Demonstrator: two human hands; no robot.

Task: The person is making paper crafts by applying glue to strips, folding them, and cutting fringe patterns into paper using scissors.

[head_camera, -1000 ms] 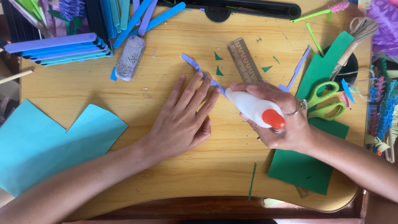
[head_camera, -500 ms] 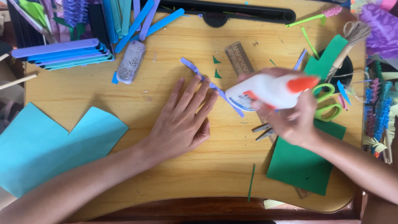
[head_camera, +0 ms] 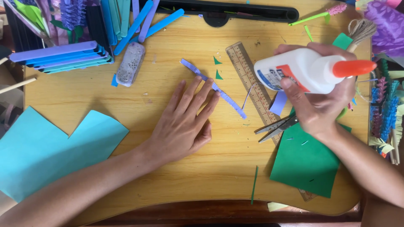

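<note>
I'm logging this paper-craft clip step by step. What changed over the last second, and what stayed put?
The right hand, gripping the white glue bottle, lifted it off the purple fringed strip and swung it up to the right; its orange cap now points right, over the wooden ruler. That uncovered the scissors. The left hand stayed flat, fingertips on the strip. Grip unchanged.

Glue bottle (head_camera: 303,69) lifted off the fringed purple strip (head_camera: 214,88), swung rightward, cap now pointing right past the right hand (head_camera: 320,101) fingers; scissors (head_camera: 277,126) uncovered below.
</note>
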